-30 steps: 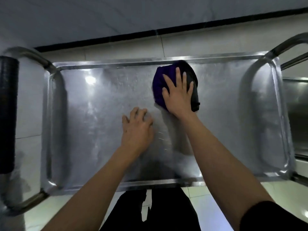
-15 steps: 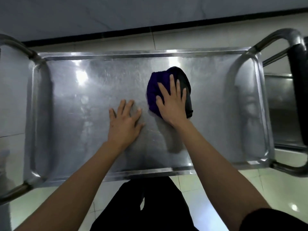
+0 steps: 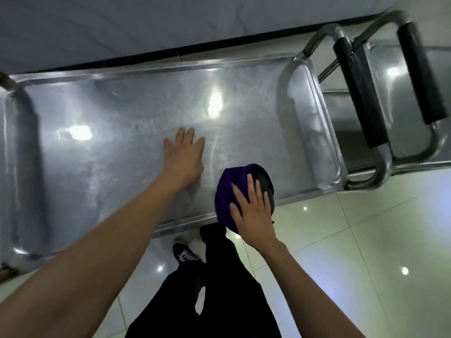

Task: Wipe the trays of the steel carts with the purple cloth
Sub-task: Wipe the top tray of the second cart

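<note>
Pressing the purple cloth (image 3: 225, 201) with flat fingers at the steel tray's (image 3: 117, 132) near edge, the right hand (image 3: 253, 215) works while the left hand (image 3: 184, 157) rests open on it

Purple cloth (image 3: 225, 191), silvery steel tray (image 3: 122, 132), black handles (image 3: 358, 93).

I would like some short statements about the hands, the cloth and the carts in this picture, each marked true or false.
1. The right hand presses flat on the purple cloth. True.
2. The purple cloth lies at the far rim of the steel tray. False: it sits at the near rim, partly over the edge.
3. The left hand grips a cart handle. False: it rests flat on the tray surface.
4. A second cart with black handle grips stands to the right. True.
</note>
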{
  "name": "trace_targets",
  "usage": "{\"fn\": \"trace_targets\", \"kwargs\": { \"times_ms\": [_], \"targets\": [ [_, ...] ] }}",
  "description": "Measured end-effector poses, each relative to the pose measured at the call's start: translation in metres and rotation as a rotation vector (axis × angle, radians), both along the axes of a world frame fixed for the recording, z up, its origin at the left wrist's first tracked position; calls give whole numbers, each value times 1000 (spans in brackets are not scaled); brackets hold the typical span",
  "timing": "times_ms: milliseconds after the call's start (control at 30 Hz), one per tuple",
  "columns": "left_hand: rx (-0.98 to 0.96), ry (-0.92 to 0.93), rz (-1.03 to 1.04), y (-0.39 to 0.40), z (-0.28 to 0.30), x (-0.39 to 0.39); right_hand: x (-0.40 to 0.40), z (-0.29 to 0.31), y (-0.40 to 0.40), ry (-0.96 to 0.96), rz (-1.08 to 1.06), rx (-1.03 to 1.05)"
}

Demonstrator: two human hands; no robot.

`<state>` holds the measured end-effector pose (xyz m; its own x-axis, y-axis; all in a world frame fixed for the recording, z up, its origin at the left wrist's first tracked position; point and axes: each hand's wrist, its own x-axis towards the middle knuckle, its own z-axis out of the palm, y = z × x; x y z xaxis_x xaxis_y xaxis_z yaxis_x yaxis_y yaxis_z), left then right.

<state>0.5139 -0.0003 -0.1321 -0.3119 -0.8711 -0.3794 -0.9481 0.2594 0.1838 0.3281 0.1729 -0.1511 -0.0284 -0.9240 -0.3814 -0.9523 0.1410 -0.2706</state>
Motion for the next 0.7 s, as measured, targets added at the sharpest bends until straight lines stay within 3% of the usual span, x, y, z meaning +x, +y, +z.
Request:
{"fn": "trace_targets", "kwargs": {
  "times_ms": [300,700],
  "targets": [
    [-89,101,90,-31,-4,-20,-14,-8,-76,-12,30,-38],
    [-122,121,267,-34,-1,-38,-23,-15,-309,-51,140,-117]
  ]
}}
